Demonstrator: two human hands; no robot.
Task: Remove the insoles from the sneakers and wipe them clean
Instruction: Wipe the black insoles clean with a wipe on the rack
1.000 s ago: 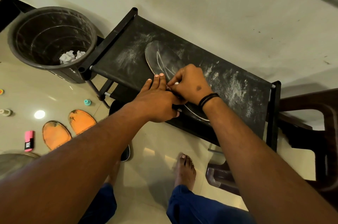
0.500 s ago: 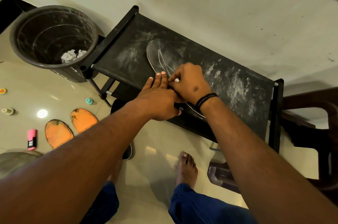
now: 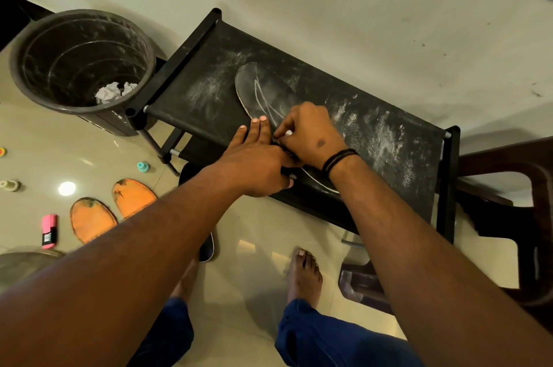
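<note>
1. Little has shifted since a moment ago: both hands stay bunched over the same spot on the dark insole [image 3: 270,91], and the right hand has crept only slightly along its near edge.
2. That insole lies flat on the dusty black top of a small rack [image 3: 389,139], toe end pointing far-left, heel end hidden under the wrists.
3. Pale curved chalky lines cross its surface.
4. The left hand [image 3: 254,163] rests on the rack's near edge with fingers straight and together, fingertips touching the insole's rim, so it is pressing rather than gripping.
5. The right hand [image 3: 308,133] is curled, pinching a small white piece [image 3: 288,133] against the insole; I cannot tell what the piece is.
6. A black band [image 3: 339,159] circles the right wrist.
7. On the floor to the near-left lie two orange insoles [image 3: 92,221], side by side and smudged with dirt.
8. A pink marker [image 3: 48,230] lies just left of them.
9. At far-left, touching the rack's corner, stands a dark bin [image 3: 27,46] with crumpled white paper [image 3: 115,92] inside.
10. A dark shoe [image 3: 209,247] shows on the floor under the left forearm, mostly hidden.
</note>
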